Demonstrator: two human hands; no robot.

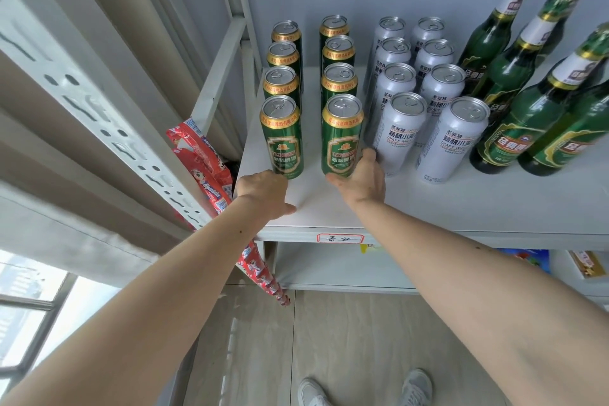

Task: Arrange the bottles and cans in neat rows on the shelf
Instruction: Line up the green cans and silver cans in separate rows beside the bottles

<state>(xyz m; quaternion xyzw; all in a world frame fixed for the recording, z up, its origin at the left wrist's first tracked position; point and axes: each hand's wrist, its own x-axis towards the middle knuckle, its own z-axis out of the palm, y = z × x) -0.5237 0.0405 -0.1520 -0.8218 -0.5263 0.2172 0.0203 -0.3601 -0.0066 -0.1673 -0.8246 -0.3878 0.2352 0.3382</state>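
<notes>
Two rows of green beer cans stand at the left of the white shelf (461, 204). My left hand (263, 191) reaches the base of the front can of the left row (281, 138); its fingertips touch the can and its thumb sticks out to the right, off the can. My right hand (361, 178) wraps the base of the front can of the right row (341, 138), fingers on its right side and thumb in front. Two rows of white cans (400, 132) stand to the right. Green glass bottles (527, 122) line the far right.
A perforated white shelf upright (108, 132) runs diagonally at the left, with red snack packets (204, 161) hanging beside the shelf's left edge. A handwritten label (340, 238) sits on the shelf's front lip. A lower shelf holds boxes (586, 264). My shoes (365, 389) are on the tiled floor.
</notes>
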